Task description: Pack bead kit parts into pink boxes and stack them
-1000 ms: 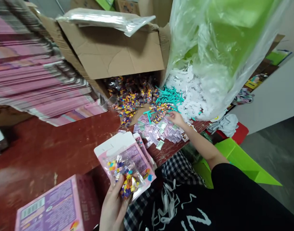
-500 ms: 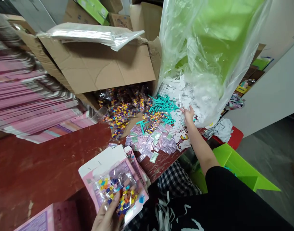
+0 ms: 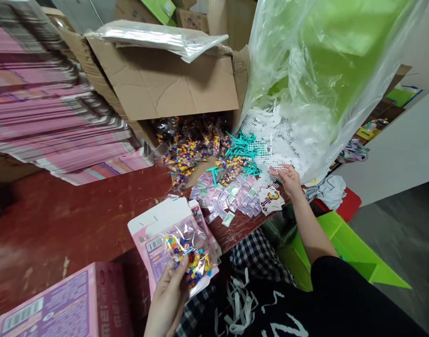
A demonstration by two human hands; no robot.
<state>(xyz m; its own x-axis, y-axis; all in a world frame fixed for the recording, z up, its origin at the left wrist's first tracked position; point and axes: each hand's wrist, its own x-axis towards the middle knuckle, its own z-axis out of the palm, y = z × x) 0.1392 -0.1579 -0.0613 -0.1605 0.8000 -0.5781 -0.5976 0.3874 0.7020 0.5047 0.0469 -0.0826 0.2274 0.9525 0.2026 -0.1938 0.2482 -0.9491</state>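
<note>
My left hand (image 3: pixel 170 288) grips a clear bag of small colourful pieces (image 3: pixel 191 255), its thumb lying over the bag. Beneath the bag, pressed together with it, is a pink flattened box (image 3: pixel 149 252) with a white flap. My right hand (image 3: pixel 287 180) is closed at the fingertips on a white plastic grid (image 3: pixel 261 149), in front of a heap of similar white grids (image 3: pixel 280 126). Just left of that hand lie teal sticks (image 3: pixel 244 145), small pink and green sachets (image 3: pixel 231 192) and printed pattern cards (image 3: pixel 271 200).
An open cardboard box (image 3: pixel 175 89) spills bags of coloured pieces onto the red table (image 3: pixel 105 210). Stacked pink boxes (image 3: pixel 53 107) rise at the left; another pink box (image 3: pixel 60 304) stands at the near left. A green bin (image 3: pixel 358 252) is at the right.
My right hand has drawn back toward me from the heap, with a white grid now in its fingers. My left hand still holds the bag and box; the view has shifted left.
</note>
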